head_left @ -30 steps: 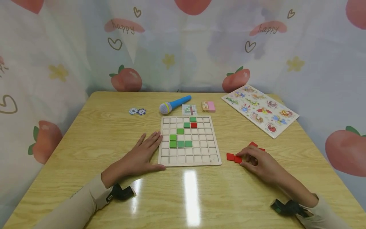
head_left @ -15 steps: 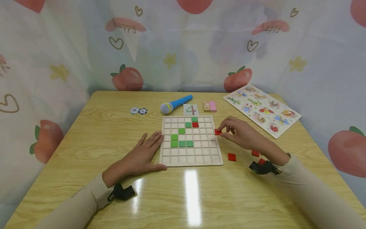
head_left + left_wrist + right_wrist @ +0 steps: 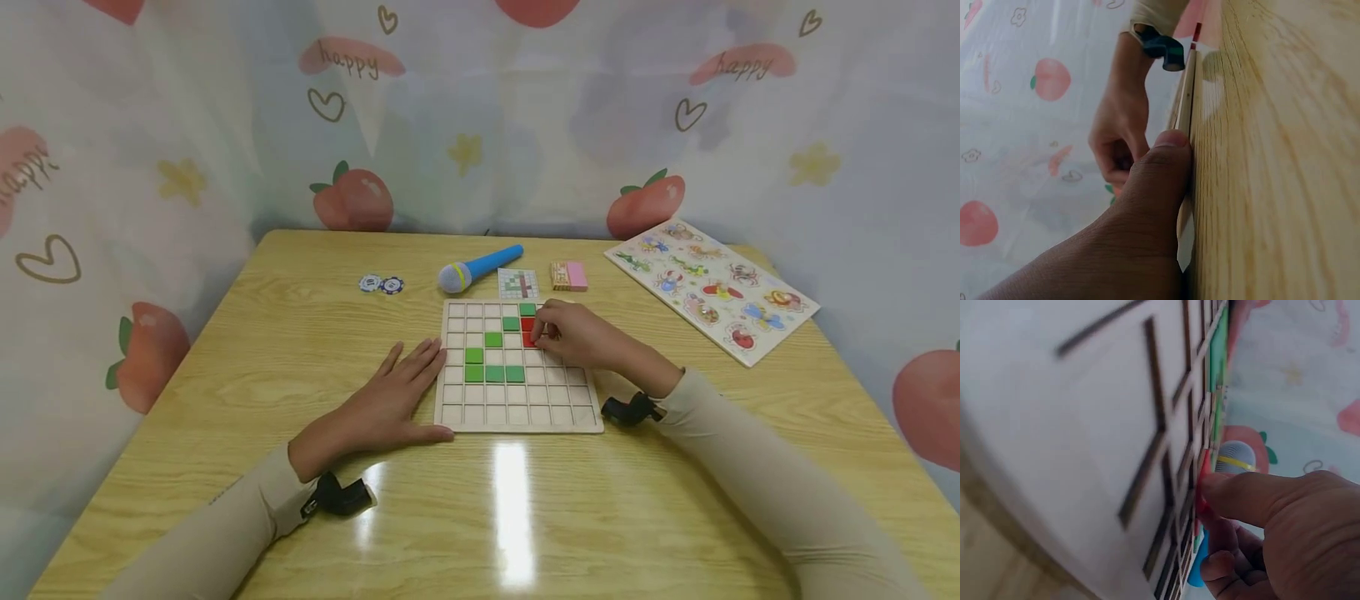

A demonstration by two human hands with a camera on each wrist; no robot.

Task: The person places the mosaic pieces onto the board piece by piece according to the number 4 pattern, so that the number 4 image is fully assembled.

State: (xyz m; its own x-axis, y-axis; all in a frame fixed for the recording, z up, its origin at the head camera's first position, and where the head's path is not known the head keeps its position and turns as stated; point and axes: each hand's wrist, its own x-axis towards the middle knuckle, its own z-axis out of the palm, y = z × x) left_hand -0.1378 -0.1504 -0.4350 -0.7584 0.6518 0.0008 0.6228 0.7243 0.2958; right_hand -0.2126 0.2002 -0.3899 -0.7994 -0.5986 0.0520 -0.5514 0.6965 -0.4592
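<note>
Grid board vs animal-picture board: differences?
The grid board has cells, some holding green tiles or red tiles; the animal-picture board shows colorful figures.
The grid board lies roughly straight, the animal-picture board askew.
The left hand touches the grid board; no hand touches the animal-picture board.
Both rest on the table.

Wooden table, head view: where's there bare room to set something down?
Bare table: in front of the grid board, between the sleeves; also between the poker chips and left hand. Crowded: behind the board, where the microphone, pattern card and pink block cluster.
</note>
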